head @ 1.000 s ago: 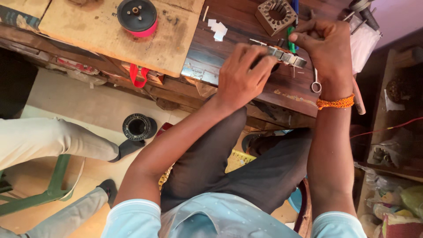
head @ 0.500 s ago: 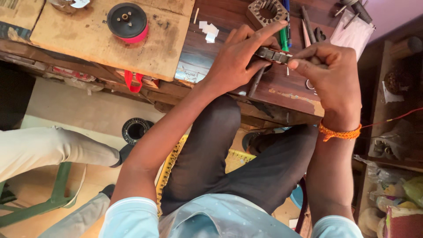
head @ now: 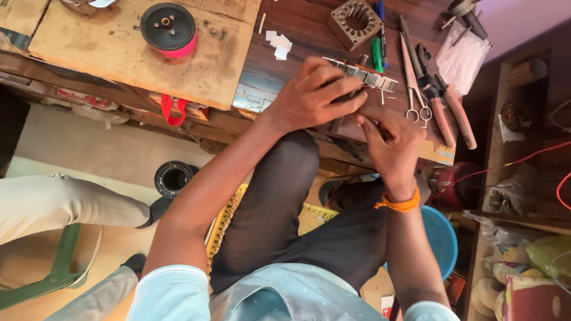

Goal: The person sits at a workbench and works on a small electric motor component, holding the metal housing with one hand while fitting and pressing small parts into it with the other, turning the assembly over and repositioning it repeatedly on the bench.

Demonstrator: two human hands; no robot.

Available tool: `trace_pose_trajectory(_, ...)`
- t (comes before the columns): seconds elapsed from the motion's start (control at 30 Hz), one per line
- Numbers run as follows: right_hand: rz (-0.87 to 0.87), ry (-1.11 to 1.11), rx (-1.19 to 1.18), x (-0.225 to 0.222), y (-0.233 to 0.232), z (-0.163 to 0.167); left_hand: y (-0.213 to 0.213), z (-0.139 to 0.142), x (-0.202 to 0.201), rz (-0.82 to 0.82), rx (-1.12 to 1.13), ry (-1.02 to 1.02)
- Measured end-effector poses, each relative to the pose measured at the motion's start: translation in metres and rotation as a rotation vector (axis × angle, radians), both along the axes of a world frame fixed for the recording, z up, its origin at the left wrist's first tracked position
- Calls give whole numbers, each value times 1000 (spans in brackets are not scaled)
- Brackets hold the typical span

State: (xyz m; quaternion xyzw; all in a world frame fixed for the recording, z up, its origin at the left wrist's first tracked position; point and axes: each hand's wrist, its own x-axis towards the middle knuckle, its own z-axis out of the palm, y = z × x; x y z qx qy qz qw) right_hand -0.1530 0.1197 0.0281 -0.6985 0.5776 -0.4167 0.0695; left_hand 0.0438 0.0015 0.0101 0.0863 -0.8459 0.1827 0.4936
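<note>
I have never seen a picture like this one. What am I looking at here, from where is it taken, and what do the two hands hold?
There is no machine here. A person sits at a wooden workbench, and a camera worn on the head looks straight down, so you see the person's own arms and lap.

The left hand presses down on a ring-shaped metal part with slots at the bench edge. The right hand is closed just below it; what it pinches is too small to tell.

On the bench lie a black and red spool, a second slotted metal ring, scissors, pliers, a green pen and small white paper pieces.

The pale trouser legs at the left belong to another person.
</note>
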Motion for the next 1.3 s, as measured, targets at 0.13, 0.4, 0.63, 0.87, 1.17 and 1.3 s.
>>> trace_pose_trajectory(0.13, 45, 46, 34, -15, 14, 24, 6, -8, -11, -39, 145, 39)
trace_pose_trajectory(0.4, 71, 123, -48, -15, -35, 56, 42, -8, -32, -62, 993, 561)
trace_pose_trajectory(0.63, 165, -52, 217, -15, -84, 61, 38, -11, -46, -162, 1340, 742)
trace_pose_trajectory(0.87, 226, -92, 263, -25, -101, 58, 36, -18, -55, -336, 1496, 883)
trace_pose_trajectory(1.17, 70, -80, 247, -45, -83, 49, 50, 12, -28, 68, 525, 399)
trace_pose_trajectory(1.3, 83, -316, 281, -47, -57, 57, 9, 21, -20, 78, 538, -60)
